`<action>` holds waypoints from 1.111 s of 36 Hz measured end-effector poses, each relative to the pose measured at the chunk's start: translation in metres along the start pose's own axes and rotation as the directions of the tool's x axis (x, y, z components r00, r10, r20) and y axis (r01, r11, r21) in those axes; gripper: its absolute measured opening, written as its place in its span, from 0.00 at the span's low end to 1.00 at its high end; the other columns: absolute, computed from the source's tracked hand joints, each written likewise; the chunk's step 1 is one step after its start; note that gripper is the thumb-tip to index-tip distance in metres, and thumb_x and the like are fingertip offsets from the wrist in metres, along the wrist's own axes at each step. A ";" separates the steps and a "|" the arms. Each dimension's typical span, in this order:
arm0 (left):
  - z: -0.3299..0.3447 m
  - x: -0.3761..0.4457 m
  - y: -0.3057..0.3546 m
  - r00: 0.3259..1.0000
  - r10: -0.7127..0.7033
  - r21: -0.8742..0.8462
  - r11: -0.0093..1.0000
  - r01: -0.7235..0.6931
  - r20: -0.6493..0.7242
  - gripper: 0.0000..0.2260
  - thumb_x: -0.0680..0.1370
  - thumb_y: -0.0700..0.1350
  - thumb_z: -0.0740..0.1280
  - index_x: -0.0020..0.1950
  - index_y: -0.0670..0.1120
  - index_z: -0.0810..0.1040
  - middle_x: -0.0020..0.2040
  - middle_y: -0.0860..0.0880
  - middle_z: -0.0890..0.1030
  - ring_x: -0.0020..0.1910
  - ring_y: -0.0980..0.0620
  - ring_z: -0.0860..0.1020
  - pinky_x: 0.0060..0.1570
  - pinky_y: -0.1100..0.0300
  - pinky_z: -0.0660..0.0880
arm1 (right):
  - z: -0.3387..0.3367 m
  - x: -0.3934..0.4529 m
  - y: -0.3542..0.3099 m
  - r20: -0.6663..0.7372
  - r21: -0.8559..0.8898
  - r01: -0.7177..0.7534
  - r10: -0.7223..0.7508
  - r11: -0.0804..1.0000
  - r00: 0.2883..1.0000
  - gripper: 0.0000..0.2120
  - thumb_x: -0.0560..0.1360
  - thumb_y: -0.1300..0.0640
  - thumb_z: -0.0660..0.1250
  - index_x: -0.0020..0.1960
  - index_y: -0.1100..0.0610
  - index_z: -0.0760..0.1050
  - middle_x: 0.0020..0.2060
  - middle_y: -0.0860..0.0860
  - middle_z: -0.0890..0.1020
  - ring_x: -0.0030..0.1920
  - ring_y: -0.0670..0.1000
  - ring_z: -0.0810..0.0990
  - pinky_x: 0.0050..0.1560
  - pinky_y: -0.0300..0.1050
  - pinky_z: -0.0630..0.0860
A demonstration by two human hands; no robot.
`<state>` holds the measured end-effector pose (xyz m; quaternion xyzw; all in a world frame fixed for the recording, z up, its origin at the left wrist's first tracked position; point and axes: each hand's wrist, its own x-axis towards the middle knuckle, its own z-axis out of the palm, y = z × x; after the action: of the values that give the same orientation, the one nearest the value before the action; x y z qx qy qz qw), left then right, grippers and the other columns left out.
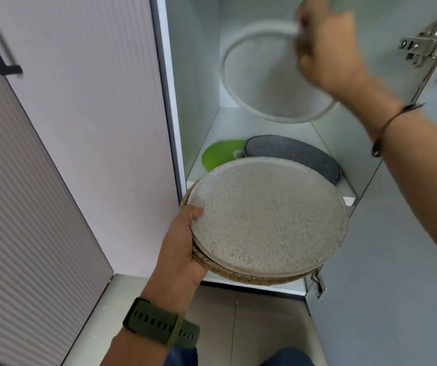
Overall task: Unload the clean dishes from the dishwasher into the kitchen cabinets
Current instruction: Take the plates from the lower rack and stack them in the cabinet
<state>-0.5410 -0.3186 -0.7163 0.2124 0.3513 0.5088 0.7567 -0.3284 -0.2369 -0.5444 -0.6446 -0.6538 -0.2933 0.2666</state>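
My left hand grips the left rim of a stack of speckled beige plates, thumb on top, held level in front of the open cabinet. My right hand pinches the upper rim of another pale speckled plate, tilted on edge inside the cabinet above the shelf. On that shelf lie a dark grey speckled plate and a green plate, partly hidden behind the stack.
The open cabinet door stands at the right with metal hinges at top and bottom. A closed pale door with a dark handle is at the left. Tiled floor lies below.
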 end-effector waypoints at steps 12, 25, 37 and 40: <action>0.013 0.003 -0.015 0.998 0.008 -0.021 1.000 -0.009 -0.064 0.08 0.76 0.41 0.60 0.50 0.45 0.78 0.43 0.44 0.81 0.42 0.44 0.77 0.38 0.55 0.74 | 0.125 -0.048 0.031 0.214 0.174 0.328 -0.360 0.929 0.908 0.17 0.63 0.78 0.65 0.50 0.67 0.68 0.25 0.57 0.69 0.25 0.50 0.64 0.25 0.40 0.61; 0.017 0.024 -0.019 1.000 -0.005 -0.037 0.999 0.004 -0.011 0.08 0.76 0.41 0.60 0.50 0.44 0.78 0.42 0.45 0.80 0.40 0.46 0.78 0.34 0.56 0.76 | 0.126 -0.053 0.040 0.556 0.241 0.338 -0.415 0.910 0.720 0.10 0.80 0.51 0.52 0.50 0.56 0.68 0.44 0.55 0.76 0.46 0.53 0.73 0.44 0.45 0.70; 0.014 0.027 0.001 0.995 -0.034 -0.030 0.999 0.037 0.097 0.08 0.77 0.41 0.59 0.51 0.44 0.77 0.42 0.45 0.81 0.40 0.46 0.79 0.29 0.57 0.79 | 0.080 -0.054 0.040 0.533 0.305 0.022 -0.190 0.952 0.825 0.21 0.80 0.48 0.57 0.42 0.65 0.75 0.33 0.56 0.80 0.37 0.52 0.77 0.41 0.40 0.67; 0.015 0.028 0.005 0.996 -0.012 -0.037 0.999 0.016 0.091 0.07 0.78 0.43 0.60 0.49 0.46 0.77 0.43 0.46 0.81 0.41 0.47 0.79 0.32 0.56 0.78 | 0.065 -0.055 0.036 0.712 0.303 -0.139 -0.127 0.943 0.691 0.27 0.75 0.39 0.58 0.36 0.63 0.73 0.31 0.53 0.75 0.34 0.48 0.74 0.40 0.40 0.69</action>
<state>-0.5264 -0.2902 -0.7118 0.2186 0.3081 0.4999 0.7794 -0.2890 -0.2275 -0.6278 -0.6549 -0.7431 0.1001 0.0939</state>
